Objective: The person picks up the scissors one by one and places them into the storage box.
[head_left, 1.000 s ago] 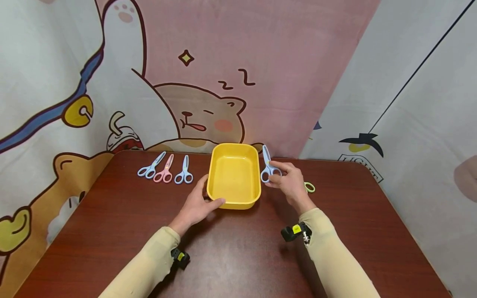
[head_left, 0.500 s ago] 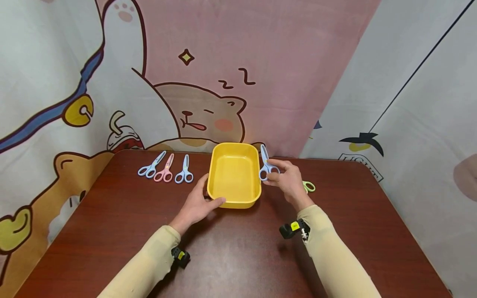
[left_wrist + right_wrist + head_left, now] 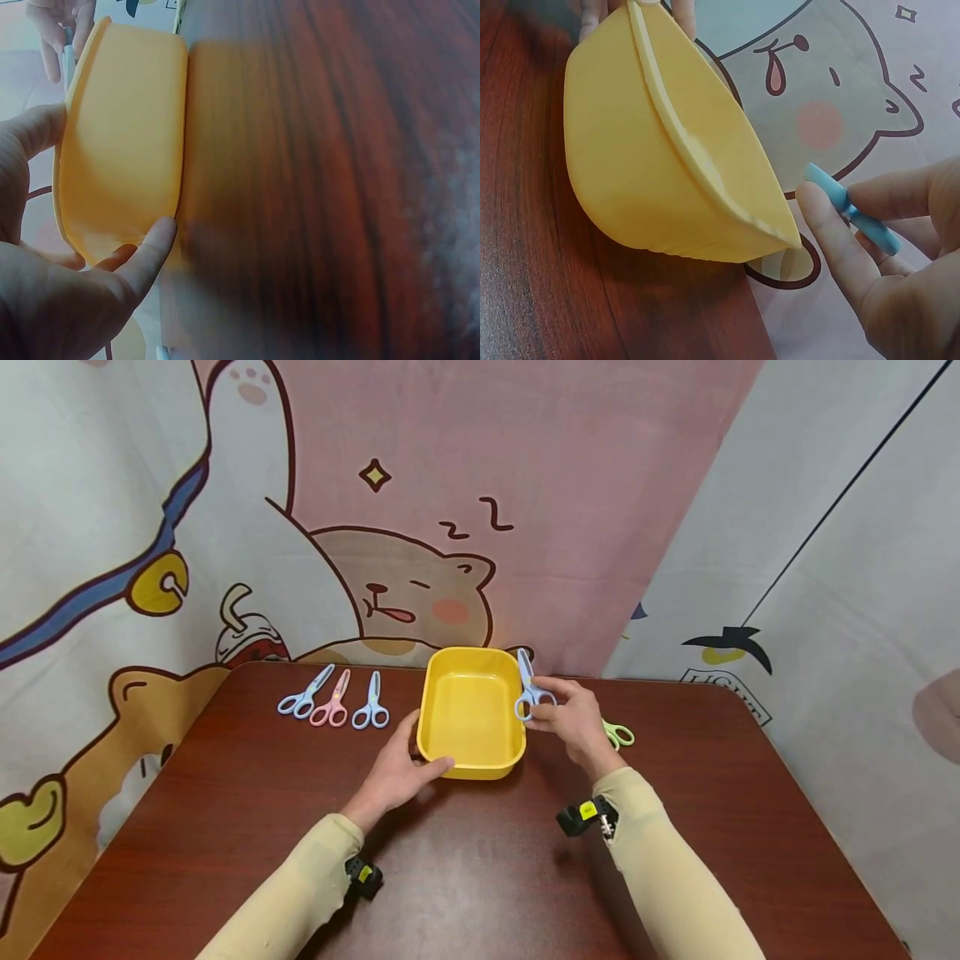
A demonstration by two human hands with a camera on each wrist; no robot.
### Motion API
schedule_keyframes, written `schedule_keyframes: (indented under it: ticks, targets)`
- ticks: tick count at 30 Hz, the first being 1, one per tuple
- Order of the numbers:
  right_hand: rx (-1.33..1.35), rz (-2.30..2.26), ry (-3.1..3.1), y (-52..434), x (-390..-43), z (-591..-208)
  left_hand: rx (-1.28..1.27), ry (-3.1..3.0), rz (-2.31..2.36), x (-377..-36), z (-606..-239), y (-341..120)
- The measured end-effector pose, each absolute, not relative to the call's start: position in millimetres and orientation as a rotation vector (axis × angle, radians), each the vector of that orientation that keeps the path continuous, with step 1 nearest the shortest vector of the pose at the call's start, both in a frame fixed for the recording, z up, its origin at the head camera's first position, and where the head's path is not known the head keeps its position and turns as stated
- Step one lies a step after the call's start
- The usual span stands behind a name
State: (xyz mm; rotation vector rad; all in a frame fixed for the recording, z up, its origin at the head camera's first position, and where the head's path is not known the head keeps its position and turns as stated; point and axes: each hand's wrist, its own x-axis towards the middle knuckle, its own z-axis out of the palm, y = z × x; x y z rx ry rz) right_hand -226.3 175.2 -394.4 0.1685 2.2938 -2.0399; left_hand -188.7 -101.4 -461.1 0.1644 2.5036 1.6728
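- Head view: the right hand [image 3: 573, 720] pinches the blue scissors [image 3: 527, 690] by the handle loops, blades pointing away, just over the right rim of the yellow tub [image 3: 471, 713]. The pinch looks light, so the scissors could slip and land on the table [image 3: 480, 860] beside the tub.
- Head view: the left hand [image 3: 395, 773] rests at the tub's near left corner, thumb on the front wall and fingers along the side, holding nothing else. A nudge of the rim by the right hand could shift the tub if that hold is loose.
- Head view: green scissors [image 3: 619, 734] lie half hidden behind the right hand; three more scissors [image 3: 334, 699] lie well left of the tub.
- Left wrist view: the thumb [image 3: 147, 251] presses the tub [image 3: 124, 150] wall; whether the other fingers grasp the rim cannot be told. The picture is blurred, and the far hand [image 3: 60, 30] is cut off at the edge.
- Right wrist view: the fingers [image 3: 840, 240] clamp a blue part of the scissors [image 3: 853, 210] beside the tub [image 3: 660, 157] rim; the blades are out of frame, so how far they overhang the tub is unclear.
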Motion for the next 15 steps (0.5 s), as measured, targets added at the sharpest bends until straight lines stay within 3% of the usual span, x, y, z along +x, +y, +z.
schedule_keyframes:
  ticks: [15]
  targets:
    - [0.169, -2.045, 2.258, 167.1, -228.3, -394.5, 0.157, 2.512, 1.670, -187.3, -460.2, -101.2]
